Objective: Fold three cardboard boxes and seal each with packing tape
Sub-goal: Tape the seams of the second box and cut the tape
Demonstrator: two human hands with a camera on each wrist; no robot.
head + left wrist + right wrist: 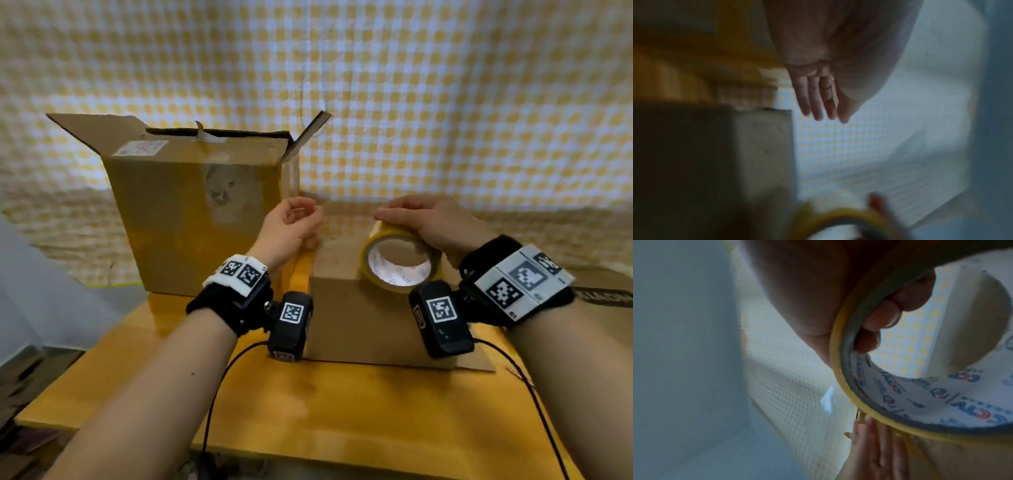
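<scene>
The tall open brown cardboard box (202, 212) stands on the yellow wooden table (308, 404), left of the low closed cardboard box (363, 318) I am sealing. On that low box's top, my right hand (435, 222) wraps the yellow roll of packing tape (399, 262), fingers (898, 305) hooked over its rim. My left hand (291, 229), fingers loosely curled, seems to hold the clear tape end at the low box's left edge. I should keep the strip taut, centre it on the seam, then press it down.

Printed lettering inside the tape roll (937, 395) core is not legible
</scene>
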